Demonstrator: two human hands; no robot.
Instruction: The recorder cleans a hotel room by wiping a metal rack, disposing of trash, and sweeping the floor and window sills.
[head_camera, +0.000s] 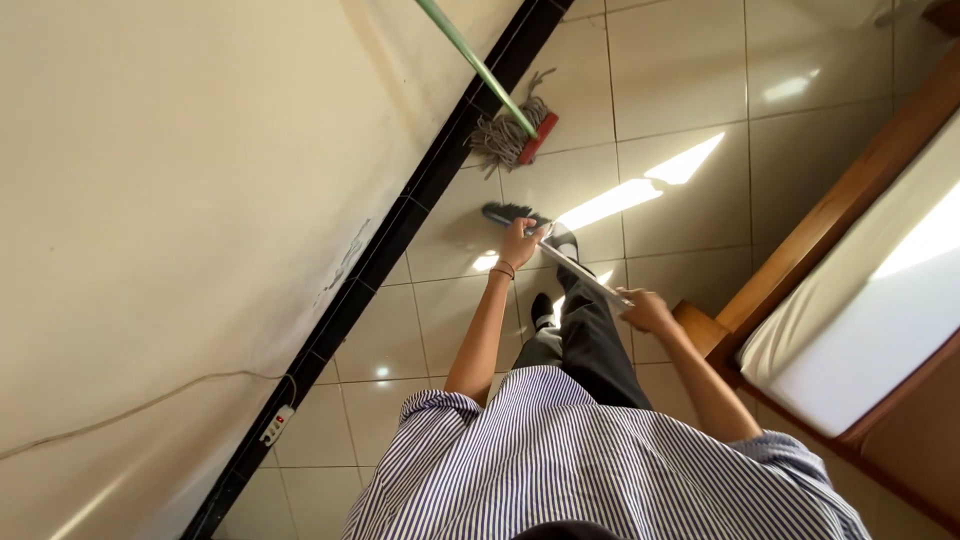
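I stand on a pale tiled floor (680, 90) in a striped shirt, dark trousers and dark shoes. My left hand (520, 243) grips the far end of a thin pale stick-like piece (590, 280). My right hand (648, 308) holds its near end, so it runs slanted between both hands above my legs. Just beyond my left hand, a dark brush head (505, 212) lies low by the floor. I cannot tell whether it is joined to the pale piece.
A mop with a green handle (480, 68) and a red head (538, 138) leans by the cream wall (180, 200) with its black skirting (400, 225). A white power strip (277, 425) with cable sits low on the wall. A wooden bed frame (830, 215) with a white mattress (870, 320) stands on the right.
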